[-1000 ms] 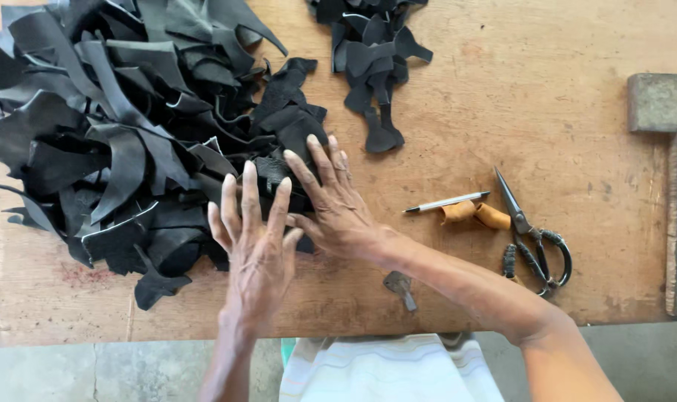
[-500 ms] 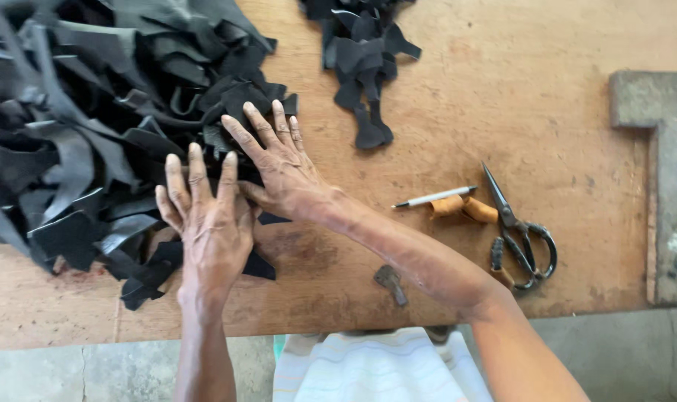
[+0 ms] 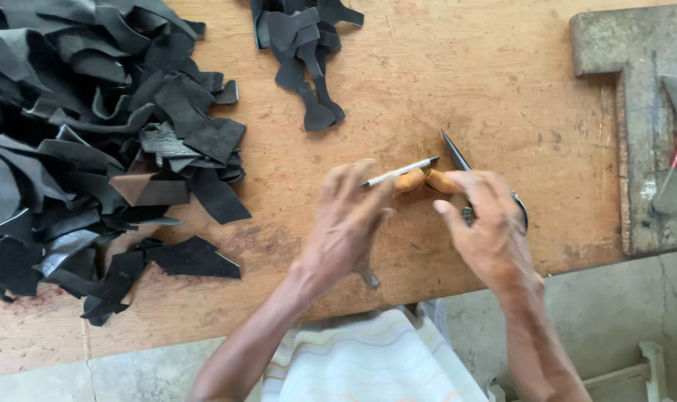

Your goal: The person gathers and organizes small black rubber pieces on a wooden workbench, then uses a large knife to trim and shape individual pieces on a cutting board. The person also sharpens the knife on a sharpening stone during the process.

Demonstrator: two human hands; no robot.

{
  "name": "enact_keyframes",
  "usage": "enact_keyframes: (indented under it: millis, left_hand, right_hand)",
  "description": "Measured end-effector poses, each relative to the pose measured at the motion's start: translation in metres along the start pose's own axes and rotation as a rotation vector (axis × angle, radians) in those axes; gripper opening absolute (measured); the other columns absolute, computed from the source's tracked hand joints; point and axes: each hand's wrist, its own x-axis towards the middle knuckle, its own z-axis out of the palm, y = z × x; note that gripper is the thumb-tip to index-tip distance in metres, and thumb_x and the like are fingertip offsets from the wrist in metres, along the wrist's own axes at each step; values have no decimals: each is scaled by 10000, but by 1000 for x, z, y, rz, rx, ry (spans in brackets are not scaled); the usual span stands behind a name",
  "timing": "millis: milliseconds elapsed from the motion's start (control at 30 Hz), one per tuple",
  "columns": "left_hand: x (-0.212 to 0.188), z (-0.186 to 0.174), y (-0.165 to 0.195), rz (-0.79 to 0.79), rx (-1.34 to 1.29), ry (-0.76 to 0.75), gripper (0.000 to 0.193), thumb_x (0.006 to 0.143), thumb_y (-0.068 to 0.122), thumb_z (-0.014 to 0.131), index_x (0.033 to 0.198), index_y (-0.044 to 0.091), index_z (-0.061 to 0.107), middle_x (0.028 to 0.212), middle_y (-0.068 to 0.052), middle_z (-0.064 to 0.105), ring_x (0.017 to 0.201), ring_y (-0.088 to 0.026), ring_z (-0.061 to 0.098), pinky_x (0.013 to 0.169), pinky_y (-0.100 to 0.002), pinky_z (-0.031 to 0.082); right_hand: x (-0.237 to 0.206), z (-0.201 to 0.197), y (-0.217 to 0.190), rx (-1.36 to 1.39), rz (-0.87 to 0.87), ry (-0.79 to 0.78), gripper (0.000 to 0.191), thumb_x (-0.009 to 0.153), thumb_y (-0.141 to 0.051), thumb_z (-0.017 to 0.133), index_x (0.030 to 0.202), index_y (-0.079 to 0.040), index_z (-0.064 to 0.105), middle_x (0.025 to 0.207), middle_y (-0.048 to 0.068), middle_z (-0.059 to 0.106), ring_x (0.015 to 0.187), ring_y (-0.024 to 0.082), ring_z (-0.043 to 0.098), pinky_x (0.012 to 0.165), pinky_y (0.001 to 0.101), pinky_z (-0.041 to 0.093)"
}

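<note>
Wooden workbench (image 3: 443, 82), both hands moved off leather scraps (image 3: 93, 134), left hand (image 3: 346, 223) at pen (image 3: 399, 172), right hand (image 3: 487, 223) over scissors (image 3: 454, 154), grips unclear.

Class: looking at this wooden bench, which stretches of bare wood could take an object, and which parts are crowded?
Bare wood lies between the small scrap heap and the grey metal block, and along the near edge of the table. The big scrap pile crowds the far side; both hands cover the pen and scissors.

Black leather scraps (image 3: 78, 149), wooden table (image 3: 457, 89)
</note>
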Motion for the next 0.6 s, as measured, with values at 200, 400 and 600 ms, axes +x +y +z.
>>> enact_keyframes:
  millis: [200, 400, 600]
  left_hand:
    - [57, 53, 8, 260, 119, 45, 489, 932, 286, 649, 1388, 156, 531, 1436, -204, 406, 1316, -393, 437, 1112, -532, 368]
    - [58, 52, -4, 307, 140, -194, 325, 935, 94, 620, 1255, 126, 576, 1200, -107, 514, 1174, -296, 513, 1009, -448, 459]
    - [41, 29, -24, 202, 251, 39, 166, 985, -30, 608, 1124, 59, 597, 1145, -111, 593, 1031, -258, 584, 851, -344, 576]
  right_hand:
    - [-33, -13, 35, -62, 288, 14, 571, 757, -134, 870, 1256, -15, 617, 1170, 174, 644, 1022, 296, 659, 894, 411, 540]
    - [-39, -5, 59, -9, 224, 86, 519, 789, -136, 853, 1252, -37, 643, 1128, 145, 682, 963, 265, 695, 853, 383, 561]
    - [-33, -6, 67, 48, 183, 105, 615, 761, -90, 857, 1311, 17, 603, 1046, 135, 680, 855, 220, 648, 783, 342, 555]
